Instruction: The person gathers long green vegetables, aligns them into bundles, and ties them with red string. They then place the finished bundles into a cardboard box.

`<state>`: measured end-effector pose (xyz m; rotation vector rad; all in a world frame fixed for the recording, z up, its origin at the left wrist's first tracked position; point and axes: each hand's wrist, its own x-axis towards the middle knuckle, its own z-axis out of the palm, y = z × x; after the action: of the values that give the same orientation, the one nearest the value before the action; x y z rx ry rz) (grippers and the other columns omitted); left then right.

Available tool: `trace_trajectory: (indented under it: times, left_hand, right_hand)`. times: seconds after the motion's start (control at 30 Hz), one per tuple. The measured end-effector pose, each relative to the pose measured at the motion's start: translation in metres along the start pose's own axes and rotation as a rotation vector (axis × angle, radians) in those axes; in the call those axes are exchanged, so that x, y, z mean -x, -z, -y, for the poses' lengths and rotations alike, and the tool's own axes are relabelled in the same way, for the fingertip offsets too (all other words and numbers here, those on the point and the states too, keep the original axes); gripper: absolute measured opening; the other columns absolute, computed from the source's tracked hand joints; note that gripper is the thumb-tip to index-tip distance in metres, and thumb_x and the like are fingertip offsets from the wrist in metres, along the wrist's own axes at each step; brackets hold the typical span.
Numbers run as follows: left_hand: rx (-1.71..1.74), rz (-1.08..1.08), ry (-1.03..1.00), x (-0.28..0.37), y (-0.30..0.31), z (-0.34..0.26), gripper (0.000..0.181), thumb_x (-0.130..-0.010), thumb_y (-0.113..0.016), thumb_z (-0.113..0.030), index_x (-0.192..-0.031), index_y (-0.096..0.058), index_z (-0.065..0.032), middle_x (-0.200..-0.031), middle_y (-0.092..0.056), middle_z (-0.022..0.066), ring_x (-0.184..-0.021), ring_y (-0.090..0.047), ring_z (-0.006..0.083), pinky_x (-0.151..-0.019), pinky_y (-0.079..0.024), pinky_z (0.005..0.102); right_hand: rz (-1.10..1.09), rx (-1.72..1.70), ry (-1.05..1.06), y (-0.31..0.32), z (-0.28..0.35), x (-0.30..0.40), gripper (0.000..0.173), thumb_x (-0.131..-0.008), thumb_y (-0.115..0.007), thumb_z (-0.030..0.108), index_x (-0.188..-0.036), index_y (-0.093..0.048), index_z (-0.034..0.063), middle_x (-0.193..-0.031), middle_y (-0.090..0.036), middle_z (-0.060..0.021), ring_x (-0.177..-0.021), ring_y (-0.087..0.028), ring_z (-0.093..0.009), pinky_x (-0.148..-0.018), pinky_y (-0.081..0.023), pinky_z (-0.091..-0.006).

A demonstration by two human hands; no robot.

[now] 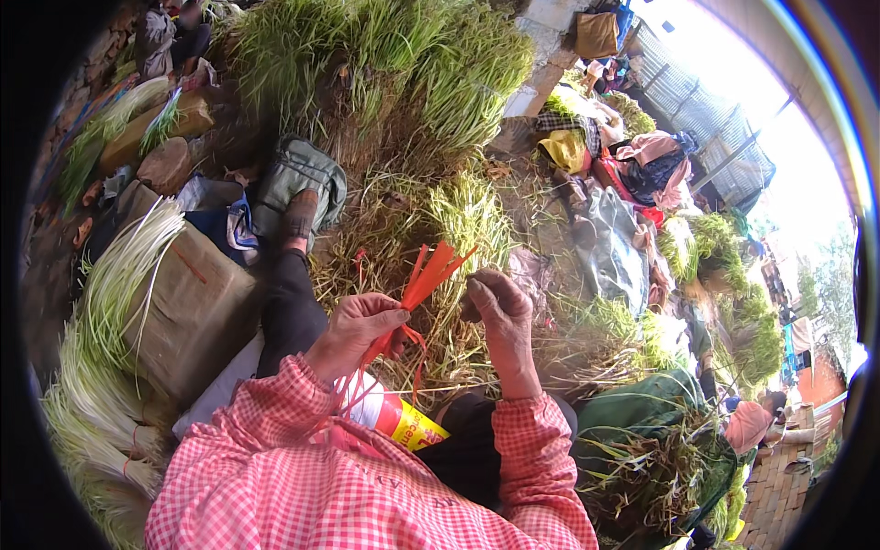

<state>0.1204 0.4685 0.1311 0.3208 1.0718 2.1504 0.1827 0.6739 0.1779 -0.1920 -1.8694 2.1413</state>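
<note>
My left hand [364, 326] pinches a bunch of flat red plastic strips [430, 278] in front of my chest; the strips fan out above the fingers and loose ends hang below. To its right my right hand [502, 302] is raised apart from the bunch, fingers curled with thumb against them; whether anything thin is between them I cannot tell. Beneath both hands lie cut green stalks [471, 220] and dry plant litter. At the left, long pale-green stalks [103, 330] lie over and beside a brown block [196, 302], some tied with thin red strips.
A large heap of green stalks [385, 62] lies beyond. A grey-green bag [295, 179] is by my foot. At the right are a green sack [632, 412] with plant waste, a grey plastic sheet [612, 234] and piled cloths [653, 168]. A person in pink [749, 426] sits far right; another person is top left.
</note>
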Motion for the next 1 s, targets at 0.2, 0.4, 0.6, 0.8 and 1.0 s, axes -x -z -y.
trace_trajectory:
  times: [0.2, 0.4, 0.6, 0.8, 1.0]
  left_hand:
    - [-0.102, 0.003, -0.01, 0.0, -0.002, 0.003, 0.012, -0.088, -0.063, -0.008, -0.094, -0.063, 0.0021, -0.074, -0.065, 0.0072, -0.059, -0.063, 0.0142, -0.053, -0.054, 0.0263]
    - [-0.136, 0.048, -0.014, 0.003, -0.003, 0.002, 0.01, -0.089, -0.062, -0.007, -0.093, -0.062, 0.0027, -0.072, -0.064, 0.0064, -0.059, -0.062, 0.013, -0.055, -0.053, 0.0253]
    - [-0.406, 0.02, 0.014, 0.018, 0.006, -0.025, 0.01, -0.088, -0.064, -0.007, -0.092, -0.062, 0.0025, -0.071, -0.065, 0.006, -0.06, -0.061, 0.0089, -0.054, -0.051, 0.0212]
    - [-0.706, -0.11, -0.061, 0.038, 0.028, -0.065, 0.007, -0.085, -0.064, -0.004, -0.089, -0.063, 0.0021, -0.072, -0.066, 0.0039, -0.059, -0.059, 0.0058, -0.054, -0.049, 0.0184]
    - [-0.793, -0.393, -0.224, 0.076, 0.082, -0.108, 0.007, -0.085, -0.062, -0.005, -0.087, -0.061, 0.0014, -0.071, -0.064, 0.0033, -0.056, -0.055, 0.0055, -0.05, -0.045, 0.0197]
  right_hand:
    - [-0.036, -0.041, 0.032, -0.004, 0.005, -0.004, 0.02, -0.089, -0.065, 0.015, -0.106, -0.064, 0.0057, -0.081, -0.063, 0.0019, -0.067, -0.057, -0.005, -0.058, -0.049, -0.0209]
    - [-0.114, 0.048, 0.177, 0.003, -0.01, -0.009, 0.011, -0.088, -0.064, 0.008, -0.098, -0.067, 0.0027, -0.076, -0.063, 0.0016, -0.064, -0.056, -0.004, -0.054, -0.047, -0.0192]
    - [-0.268, -0.007, 0.339, 0.026, 0.011, -0.011, 0.011, -0.089, -0.063, 0.013, -0.097, -0.067, 0.0066, -0.073, -0.065, -0.0015, -0.058, -0.058, -0.007, -0.05, -0.047, -0.0204]
    - [-0.512, -0.142, 0.339, 0.061, 0.024, -0.014, 0.012, -0.089, -0.064, 0.014, -0.094, -0.063, 0.0032, -0.069, -0.06, -0.0011, -0.054, -0.053, -0.006, -0.048, -0.042, -0.0198]
    - [-0.701, -0.191, 0.312, 0.074, 0.027, -0.022, 0.01, -0.089, -0.063, 0.013, -0.096, -0.063, 0.0061, -0.066, -0.058, 0.0008, -0.051, -0.049, -0.007, -0.046, -0.039, -0.0213]
